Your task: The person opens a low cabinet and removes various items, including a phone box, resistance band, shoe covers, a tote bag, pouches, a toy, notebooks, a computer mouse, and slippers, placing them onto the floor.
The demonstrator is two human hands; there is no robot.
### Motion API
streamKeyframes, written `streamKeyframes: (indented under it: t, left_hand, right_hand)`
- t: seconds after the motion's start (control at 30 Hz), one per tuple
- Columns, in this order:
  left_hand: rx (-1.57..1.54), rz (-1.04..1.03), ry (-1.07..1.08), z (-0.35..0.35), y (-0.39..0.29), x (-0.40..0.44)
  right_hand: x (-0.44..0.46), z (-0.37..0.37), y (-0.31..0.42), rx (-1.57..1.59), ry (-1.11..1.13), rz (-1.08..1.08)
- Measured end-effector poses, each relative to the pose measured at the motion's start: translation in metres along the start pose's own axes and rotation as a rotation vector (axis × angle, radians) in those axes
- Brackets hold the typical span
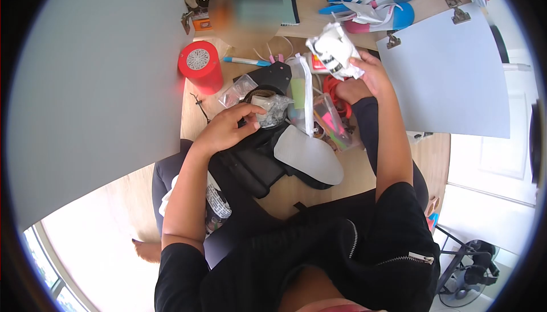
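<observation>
My right hand [371, 72] is raised at the upper right, its fingers closed on a crumpled white plastic packet [335, 51] with black print. Lower and to the left, my left hand [227, 128] has thumb and fingertips at the near edge of a crinkled clear plastic bag [274, 110]; its grey contents cannot be made out. Behind that bag sits a dark round item, partly covered. A zip pouch [300, 93] with a white edge lies between my hands. Nearer my body are a black bag [248, 167] and a grey sole-shaped pad [309, 155].
A red cylindrical speaker [206, 72] stands left of a blue-white pen [246, 61]. Flip-flops [373, 11] lie on the shelf at the back right. A clear box [332, 124] holds colourful items. Open cabinet doors [102, 84] flank both sides. A foot [352, 91] rests beside orange cord.
</observation>
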State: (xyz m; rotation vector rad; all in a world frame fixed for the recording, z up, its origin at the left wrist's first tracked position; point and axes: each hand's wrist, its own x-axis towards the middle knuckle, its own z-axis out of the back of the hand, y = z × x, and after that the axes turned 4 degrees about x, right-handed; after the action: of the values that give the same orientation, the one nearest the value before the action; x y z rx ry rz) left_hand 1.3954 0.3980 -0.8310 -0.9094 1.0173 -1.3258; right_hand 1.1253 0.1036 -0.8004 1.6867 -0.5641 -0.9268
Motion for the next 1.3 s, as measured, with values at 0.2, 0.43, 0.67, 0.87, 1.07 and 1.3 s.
streamKeyframes:
  t: [0.2,0.43,0.67,0.87,1.07,1.3]
  left_hand:
    - [0.061,-0.022,-0.033,-0.001,-0.004,0.000]
    - [0.215,-0.114,-0.403,-0.010,-0.013,0.014]
    - [0.221,-0.133,-0.410,-0.008,-0.004,0.017]
    - [0.261,-0.179,-0.432,-0.009,0.004,0.018]
    - [0.230,-0.143,-0.427,-0.009,0.000,0.018]
    - [0.203,-0.133,-0.400,-0.008,0.005,0.018]
  right_hand:
    - [-0.008,0.014,-0.029,-0.437,0.032,-0.228]
    - [0.057,-0.052,0.008,-0.672,0.050,0.324]
    - [0.113,-0.247,0.060,-0.807,0.096,1.047]
    - [0.131,-0.300,0.103,-1.011,0.306,0.587]
    - [0.133,-0.288,0.098,-0.898,0.261,0.672]
    - [0.133,-0.273,0.116,-0.938,0.302,0.725]
